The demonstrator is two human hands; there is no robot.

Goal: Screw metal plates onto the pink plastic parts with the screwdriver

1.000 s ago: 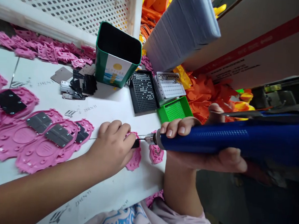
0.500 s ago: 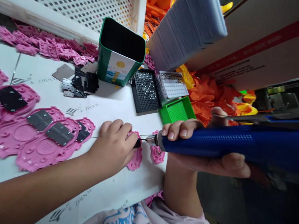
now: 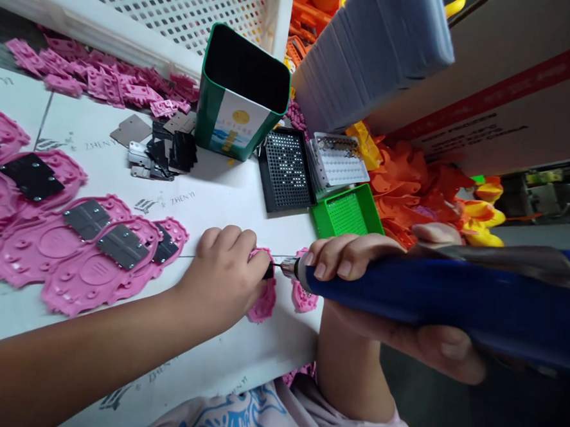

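My right hand (image 3: 360,251) is wrapped round a blue electric screwdriver (image 3: 420,292), which lies sideways across the view. Its thin bit reaches left to a small black plate (image 3: 268,272) on a pink plastic part (image 3: 263,302). Closed over that part, my left hand (image 3: 228,268) keeps it on the table and hides most of it. Another pink piece (image 3: 303,298) lies just below the screwdriver's nose. To the left of my hand are several larger pink shells (image 3: 71,284), some bearing dark metal plates (image 3: 123,245).
Behind my hands stand a green tin (image 3: 243,108), a black screw tray (image 3: 287,172), a white tray (image 3: 341,162) and a green tray (image 3: 347,214). Loose plates (image 3: 166,151) and pink pieces (image 3: 104,83) lie by a white crate (image 3: 152,12). A cardboard box (image 3: 514,92) stands at right.
The whole view has shifted slightly, so the table things sit a little further right and higher. The screwdriver's rear end has tilted lower, its bit still at the black plate.
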